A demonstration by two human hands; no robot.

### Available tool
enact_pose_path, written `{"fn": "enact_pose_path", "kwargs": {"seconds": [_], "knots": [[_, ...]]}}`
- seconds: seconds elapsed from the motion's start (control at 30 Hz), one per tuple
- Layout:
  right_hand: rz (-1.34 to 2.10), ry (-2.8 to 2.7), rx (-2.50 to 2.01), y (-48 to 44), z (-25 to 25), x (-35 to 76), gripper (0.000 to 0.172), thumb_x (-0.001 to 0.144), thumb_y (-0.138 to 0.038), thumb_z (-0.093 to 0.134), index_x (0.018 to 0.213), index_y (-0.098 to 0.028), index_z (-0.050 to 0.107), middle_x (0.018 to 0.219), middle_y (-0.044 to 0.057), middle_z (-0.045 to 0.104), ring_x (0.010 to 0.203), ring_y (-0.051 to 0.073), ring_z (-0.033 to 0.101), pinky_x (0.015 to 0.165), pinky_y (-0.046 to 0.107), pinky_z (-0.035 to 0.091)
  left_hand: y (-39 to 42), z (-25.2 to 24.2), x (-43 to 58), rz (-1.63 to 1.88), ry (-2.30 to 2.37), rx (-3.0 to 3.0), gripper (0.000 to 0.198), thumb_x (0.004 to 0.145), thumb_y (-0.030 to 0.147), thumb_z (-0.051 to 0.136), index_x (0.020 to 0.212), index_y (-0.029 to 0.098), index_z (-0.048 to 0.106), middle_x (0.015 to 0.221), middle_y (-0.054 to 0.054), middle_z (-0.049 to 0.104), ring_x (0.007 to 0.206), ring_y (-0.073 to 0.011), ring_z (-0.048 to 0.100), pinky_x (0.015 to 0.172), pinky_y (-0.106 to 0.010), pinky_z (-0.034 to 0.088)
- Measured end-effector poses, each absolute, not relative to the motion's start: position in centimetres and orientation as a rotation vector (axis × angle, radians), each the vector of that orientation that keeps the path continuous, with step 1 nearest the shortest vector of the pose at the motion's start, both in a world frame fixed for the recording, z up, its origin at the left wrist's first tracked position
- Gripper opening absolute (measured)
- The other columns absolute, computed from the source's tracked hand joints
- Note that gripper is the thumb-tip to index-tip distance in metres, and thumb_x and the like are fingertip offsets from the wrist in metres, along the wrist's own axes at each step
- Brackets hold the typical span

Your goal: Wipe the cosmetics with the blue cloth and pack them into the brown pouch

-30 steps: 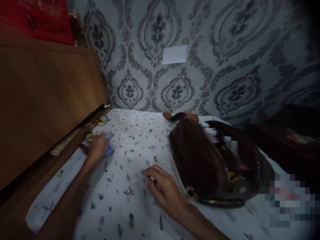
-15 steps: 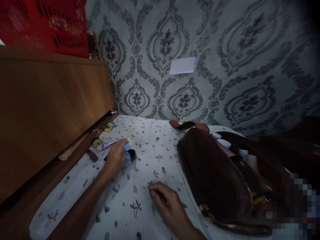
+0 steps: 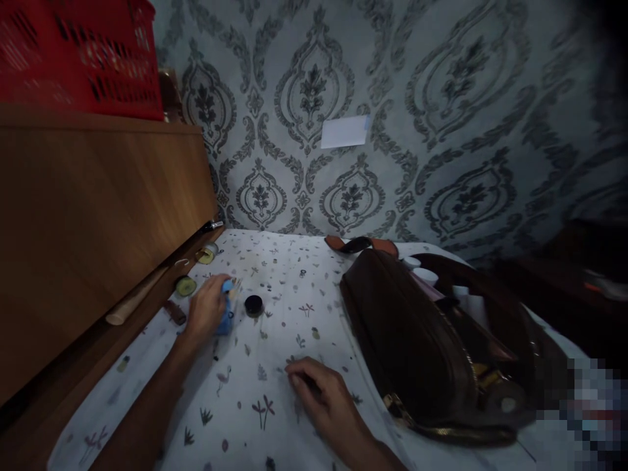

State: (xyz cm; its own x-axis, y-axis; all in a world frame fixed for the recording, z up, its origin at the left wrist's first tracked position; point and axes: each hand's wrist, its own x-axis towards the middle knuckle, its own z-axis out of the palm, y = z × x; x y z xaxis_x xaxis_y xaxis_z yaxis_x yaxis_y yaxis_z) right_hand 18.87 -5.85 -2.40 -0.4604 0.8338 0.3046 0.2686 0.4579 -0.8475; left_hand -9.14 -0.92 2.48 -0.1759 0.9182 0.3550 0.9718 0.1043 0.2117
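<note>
My left hand point(image 3: 206, 311) is closed around a small blue object point(image 3: 226, 314) on the white patterned sheet point(image 3: 255, 386), near the wooden ledge. A small black round lid point(image 3: 254, 305) lies just right of it. My right hand point(image 3: 321, 392) rests on the sheet with its fingers curled under; whether they hold anything is hidden. An open brown leather handbag point(image 3: 407, 340) lies to the right, with white items showing inside.
A wooden cabinet point(image 3: 93, 222) rises at the left with a red crate point(image 3: 83, 52) on top. Along its ledge lie a wooden stick point(image 3: 135, 297), a green-lidded jar point(image 3: 186, 286), a brown tube point(image 3: 174, 312) and a gold tin point(image 3: 207, 254). Patterned wallpaper stands behind.
My left hand drew the blue object out to the right, then back a little toward the ledge. The black lid now lies uncovered beside it. My right hand barely moved.
</note>
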Motion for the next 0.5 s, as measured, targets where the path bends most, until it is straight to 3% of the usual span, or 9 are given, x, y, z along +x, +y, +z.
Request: {"fn": "enact_pose_path", "kwargs": {"seconds": [0.07,0.17,0.27,0.5], "knots": [[0.967,-1.969,-0.917,-6.0,-2.2,18.9,0.023,0.093,-0.024,0.048,0.092,-0.02,0.07,0.082,0.004,0.072,0.074,0.017,0.067,0.064,0.026,0.05,-1.0,2.8,-10.2,-0.537,-2.297,-1.816,0.046,0.086,0.009,0.04,0.127,0.016,0.06,0.133,-0.015,0.062,0.128,-0.031,0.054,0.105,-0.045,0.044],[0.975,-1.984,-0.914,-6.1,-1.8,19.0,0.022,0.092,-0.02,0.048,0.093,-0.019,0.07,0.084,0.004,0.072,0.074,0.017,0.066,0.065,0.026,0.05,-1.0,2.4,-11.8,-0.395,-2.402,-1.758,0.043,0.086,0.011,0.039,0.12,0.012,0.064,0.115,-0.021,0.069,0.11,-0.0365,0.064,0.087,-0.049,0.051],[0.988,-1.98,-0.911,-6.1,-1.6,18.9,0.022,0.091,-0.017,0.049,0.093,-0.018,0.071,0.086,0.005,0.073,0.076,0.017,0.067,0.064,0.025,0.049,-0.9,1.6,-12.9,-0.303,-2.444,-1.773,0.038,0.09,0.02,0.039,0.116,0.014,0.065,0.106,-0.019,0.072,0.095,-0.0339,0.068,0.076,-0.043,0.052],[0.947,-1.944,-0.957,-6.5,-1.5,18.8,0.024,0.086,-0.011,0.052,0.092,-0.018,0.074,0.083,0.004,0.074,0.074,0.016,0.066,0.069,0.026,0.052,-0.7,1.5,-13.8,-0.338,-2.399,-1.773,0.037,0.094,0.037,0.038,0.106,0.017,0.066,0.1,-0.015,0.071,0.091,-0.0301,0.067,0.072,-0.036,0.05]]}}
